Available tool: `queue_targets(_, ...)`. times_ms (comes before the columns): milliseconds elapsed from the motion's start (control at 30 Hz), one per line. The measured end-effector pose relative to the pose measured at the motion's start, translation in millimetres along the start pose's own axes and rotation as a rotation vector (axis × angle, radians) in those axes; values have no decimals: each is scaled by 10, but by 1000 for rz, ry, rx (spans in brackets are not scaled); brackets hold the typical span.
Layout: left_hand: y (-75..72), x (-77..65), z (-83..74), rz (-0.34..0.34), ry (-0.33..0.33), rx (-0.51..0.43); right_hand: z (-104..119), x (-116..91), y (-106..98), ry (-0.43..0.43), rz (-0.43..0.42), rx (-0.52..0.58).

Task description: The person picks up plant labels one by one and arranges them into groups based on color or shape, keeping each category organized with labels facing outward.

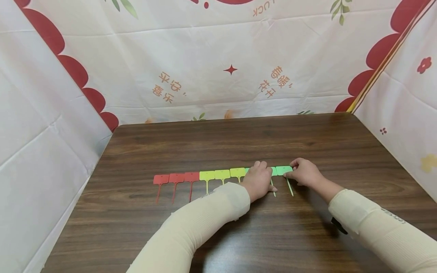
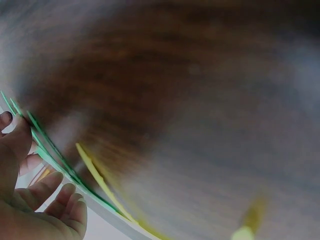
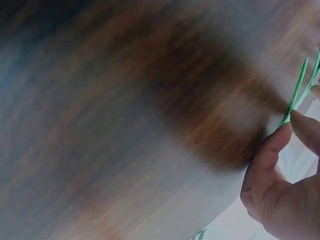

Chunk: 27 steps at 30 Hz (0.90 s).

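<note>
A row of flat plastic tie tags lies across the brown wooden table, their thin tails toward me. Red tags are at the left, yellow tags in the middle and green tags at the right. My left hand rests over the green part of the row with fingers extended, hiding some of it; its thumb lies by a green tail. At the row's right end, my right hand pinches the outermost green tag by its edge between thumb and forefinger, as the right wrist view also shows.
A white printed cloth hangs behind the table, with more cloth at the left and right sides. The table's far edge runs beyond the row. Both forearms in cream sleeves reach over the near part of the table.
</note>
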<state>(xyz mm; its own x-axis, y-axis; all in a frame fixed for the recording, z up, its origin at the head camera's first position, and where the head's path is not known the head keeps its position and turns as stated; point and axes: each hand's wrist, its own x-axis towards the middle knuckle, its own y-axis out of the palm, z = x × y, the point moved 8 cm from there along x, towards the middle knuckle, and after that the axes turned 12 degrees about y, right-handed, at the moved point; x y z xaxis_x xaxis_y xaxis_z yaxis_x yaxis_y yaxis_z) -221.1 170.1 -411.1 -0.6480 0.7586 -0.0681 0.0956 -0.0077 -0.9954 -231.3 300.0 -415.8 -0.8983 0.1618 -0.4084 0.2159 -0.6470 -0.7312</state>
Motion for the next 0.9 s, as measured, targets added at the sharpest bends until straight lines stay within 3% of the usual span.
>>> queue_targets(667,4,31,5,25,13,9,-12,35,-16,-13,-14,-10)
queue_targets(800,-8,39,18,27,20,15,4,30,-78,-41,-68,-4)
queue_targets(900,-72,41,29,-26,32,40,29,18,-156,-71,-123,19)
